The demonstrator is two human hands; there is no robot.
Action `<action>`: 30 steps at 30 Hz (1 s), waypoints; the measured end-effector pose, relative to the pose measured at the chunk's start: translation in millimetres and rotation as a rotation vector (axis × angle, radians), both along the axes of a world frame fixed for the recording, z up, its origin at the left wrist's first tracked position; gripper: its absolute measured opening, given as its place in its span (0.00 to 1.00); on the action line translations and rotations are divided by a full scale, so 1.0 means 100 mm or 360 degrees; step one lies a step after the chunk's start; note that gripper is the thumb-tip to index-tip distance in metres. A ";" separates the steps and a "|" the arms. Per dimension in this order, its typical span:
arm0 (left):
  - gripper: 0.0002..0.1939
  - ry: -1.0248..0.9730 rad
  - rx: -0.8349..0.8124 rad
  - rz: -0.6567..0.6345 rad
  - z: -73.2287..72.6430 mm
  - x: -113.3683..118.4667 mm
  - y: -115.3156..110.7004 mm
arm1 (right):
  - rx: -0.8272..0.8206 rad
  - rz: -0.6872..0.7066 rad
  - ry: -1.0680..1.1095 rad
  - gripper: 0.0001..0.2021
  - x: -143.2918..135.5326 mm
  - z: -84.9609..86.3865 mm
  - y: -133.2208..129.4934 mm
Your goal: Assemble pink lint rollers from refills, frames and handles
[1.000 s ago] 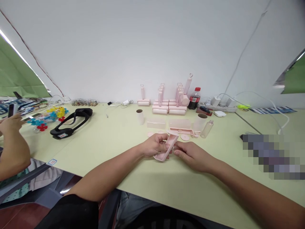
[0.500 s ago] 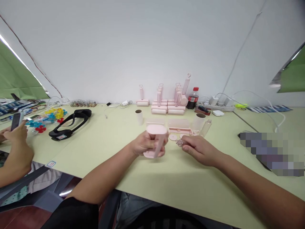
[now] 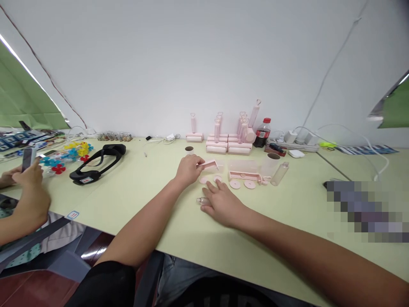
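My left hand (image 3: pixel 189 170) is closed on the end of a pale pink plastic case (image 3: pixel 211 163), low over the table. My right hand (image 3: pixel 225 204) is palm down with its fingers spread. Its fingertips are at two pink discs, the left disc (image 3: pixel 203 180) and the right disc (image 3: pixel 217 178). A clear plastic tube (image 3: pixel 202 201) pokes out between its thumb and index finger; the rest is hidden under the hand. To the right lie a second open pink case (image 3: pixel 244 175), two more pink discs (image 3: pixel 235 184) and another clear tube (image 3: pixel 280 173).
Cardboard-core rolls (image 3: pixel 189 151) (image 3: pixel 272 162) stand behind the parts. Farther back are pink lint rollers (image 3: pixel 217 147), a cola bottle (image 3: pixel 263 133) and a power strip (image 3: pixel 303 146). A black headset (image 3: pixel 96 166) lies left, near another person's hand (image 3: pixel 30 175) holding a phone.
My left hand has gone forward and left and lowered the pink case. My right hand has moved left with the clear tube, and its fingers have spread out.
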State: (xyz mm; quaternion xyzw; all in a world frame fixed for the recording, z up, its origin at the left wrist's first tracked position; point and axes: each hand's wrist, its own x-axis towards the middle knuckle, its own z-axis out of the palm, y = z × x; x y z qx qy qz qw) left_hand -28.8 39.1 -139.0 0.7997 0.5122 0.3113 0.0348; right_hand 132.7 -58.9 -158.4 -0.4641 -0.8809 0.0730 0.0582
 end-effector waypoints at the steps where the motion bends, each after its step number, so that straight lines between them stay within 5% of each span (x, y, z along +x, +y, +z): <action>1: 0.05 0.0074 0.0028 -0.0015 -0.02 0.01 0.01 | -0.0029 -0.0046 -0.0009 0.32 -0.04 -0.01 0.05; 12: 0.08 0.0363 0.0069 -0.0173 -0.19 0.18 0.04 | -0.0256 -0.0037 0.0044 0.36 -0.14 -0.03 0.12; 23: 0.08 0.0457 0.0089 -0.0087 -0.24 0.14 0.10 | -0.0176 0.0257 0.0111 0.29 -0.07 0.07 0.20; 30: 0.10 0.0498 0.0036 -0.0142 -0.23 0.15 0.08 | -0.0159 0.0215 0.0068 0.32 -0.13 0.04 0.07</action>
